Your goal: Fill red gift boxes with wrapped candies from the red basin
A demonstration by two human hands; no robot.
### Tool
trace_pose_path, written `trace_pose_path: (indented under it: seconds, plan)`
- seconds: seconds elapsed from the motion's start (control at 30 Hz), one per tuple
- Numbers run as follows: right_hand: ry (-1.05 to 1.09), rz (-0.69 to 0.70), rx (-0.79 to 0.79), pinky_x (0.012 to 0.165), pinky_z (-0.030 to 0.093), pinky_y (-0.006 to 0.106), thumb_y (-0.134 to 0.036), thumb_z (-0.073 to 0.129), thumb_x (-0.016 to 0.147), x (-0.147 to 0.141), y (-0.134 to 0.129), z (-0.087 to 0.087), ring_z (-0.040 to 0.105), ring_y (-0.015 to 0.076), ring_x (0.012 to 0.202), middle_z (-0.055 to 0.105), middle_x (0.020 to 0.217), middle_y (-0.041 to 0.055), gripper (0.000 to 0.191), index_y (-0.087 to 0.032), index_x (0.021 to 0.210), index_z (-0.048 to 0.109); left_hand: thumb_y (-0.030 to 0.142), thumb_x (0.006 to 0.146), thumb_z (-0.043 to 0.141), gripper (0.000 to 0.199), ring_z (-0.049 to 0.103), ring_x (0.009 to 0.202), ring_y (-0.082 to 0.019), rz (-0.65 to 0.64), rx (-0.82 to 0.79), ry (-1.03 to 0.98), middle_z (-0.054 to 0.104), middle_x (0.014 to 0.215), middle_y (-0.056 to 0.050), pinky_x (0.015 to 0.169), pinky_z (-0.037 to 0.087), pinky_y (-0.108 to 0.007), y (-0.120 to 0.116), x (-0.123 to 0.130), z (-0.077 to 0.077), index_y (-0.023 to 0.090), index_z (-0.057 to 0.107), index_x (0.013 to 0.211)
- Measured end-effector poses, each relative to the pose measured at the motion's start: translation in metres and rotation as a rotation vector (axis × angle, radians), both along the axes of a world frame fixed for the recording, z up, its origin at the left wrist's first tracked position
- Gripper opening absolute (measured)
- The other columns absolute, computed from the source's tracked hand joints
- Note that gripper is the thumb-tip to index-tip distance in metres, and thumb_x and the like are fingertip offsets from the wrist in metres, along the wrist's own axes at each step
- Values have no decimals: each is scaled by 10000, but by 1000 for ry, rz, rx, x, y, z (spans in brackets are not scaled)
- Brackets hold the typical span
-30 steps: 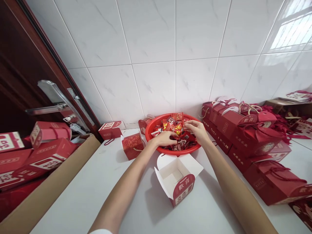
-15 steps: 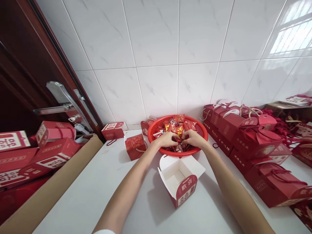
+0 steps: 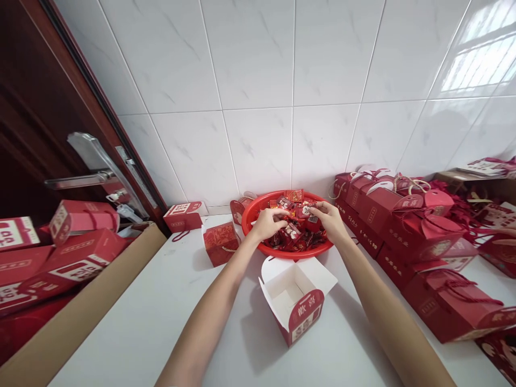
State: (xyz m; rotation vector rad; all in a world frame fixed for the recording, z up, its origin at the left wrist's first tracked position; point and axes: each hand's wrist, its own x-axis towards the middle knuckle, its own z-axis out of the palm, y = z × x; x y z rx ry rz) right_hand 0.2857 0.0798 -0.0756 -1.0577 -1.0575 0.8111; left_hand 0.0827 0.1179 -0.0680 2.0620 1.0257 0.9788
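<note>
A red plastic basket [image 3: 250, 236] holds a heap of red-wrapped candies [image 3: 290, 236]. Over its right side, my right hand [image 3: 329, 219] pinches a wrapped candy [image 3: 308, 210] with a pale label between thumb and fingers. Above the left part of the heap is my left hand [image 3: 269, 223], its thumb and forefinger drawn together; whatever lies between them is too small to make out. Between my forearms stands an open red gift box [image 3: 306, 317], flaps spread, its white inside bare. It sits just in front of the basket.
Closed red gift boxes [image 3: 387, 220] are stacked along the right. Smaller red boxes [image 3: 221, 244] stand left of the basket. At far left, a cardboard carton [image 3: 108, 279] holds more boxes beside a door with a metal handle [image 3: 80, 180]. A tiled wall [image 3: 258, 150] rises behind.
My hands have come up out of the candy heap and moved apart. A labelled candy now shows in my right fingers, and the heap looks rearranged. The open box stays in place.
</note>
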Motion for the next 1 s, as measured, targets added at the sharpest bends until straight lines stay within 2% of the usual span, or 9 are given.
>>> trace_pose_path:
  seconds: [0.1,0.2,0.3,0.43,0.57,0.7,0.8,0.9,1.0]
  plan:
    - [90,-22,-20,675,492,309,-524,812,548,0,1,0,606,183,725,667,762,0,410,-228,727,592,108,712,653,309,697,757,-189,56,9,-156,779,885,-52,733,559,-299,2,-2,0,153,774,992]
    - [134,-36,-43,621,498,301,-548,827,529,0,2,0,610,183,699,669,758,-3,449,-232,738,586,88,695,633,279,700,846,-187,85,10,-263,773,918,-41,800,553,-299,2,-2,1,160,760,934]
    - [157,-46,-44,603,498,294,-539,834,520,0,3,-1,612,180,688,671,752,-8,455,-233,737,578,76,688,613,246,702,912,-190,100,7,-287,770,948,-29,855,546,-304,1,-2,2,170,748,871]
    - [166,-57,-39,595,491,289,-493,826,543,-1,2,-1,615,180,684,674,744,-11,407,-236,731,573,74,678,600,230,699,846,-180,136,10,-291,765,899,-9,810,544,-293,0,-3,2,180,739,828]
    - [96,-44,-54,639,490,289,-440,809,566,-1,1,0,629,186,729,686,761,0,337,-225,732,610,168,701,666,129,702,849,-189,114,0,-295,763,902,-17,817,542,-300,0,-3,1,183,734,809]
    - [-5,24,-61,648,477,302,-456,810,574,-1,0,-1,624,192,717,676,723,5,344,-222,717,602,250,717,686,121,696,740,-190,122,-31,-296,753,810,-24,731,540,-301,2,-3,-1,178,732,803]
    - [-74,100,-56,710,494,334,-507,811,604,-2,-2,1,650,214,765,695,754,20,371,-223,766,636,300,713,711,163,687,720,-193,114,-11,-308,753,801,-35,679,526,-291,2,-4,-2,174,742,812]
    - [-158,243,-7,791,498,347,-542,790,675,-4,-7,7,665,224,873,729,873,40,388,-221,872,698,355,725,722,215,669,703,-179,68,10,-318,753,815,-41,655,513,-278,2,-4,-2,169,750,830]
    - [-269,378,20,733,489,329,-520,821,662,-6,-11,12,644,201,799,710,842,34,379,-199,833,719,399,739,728,256,643,671,-156,26,14,-329,739,799,-34,632,500,-260,1,-4,-1,164,742,839]
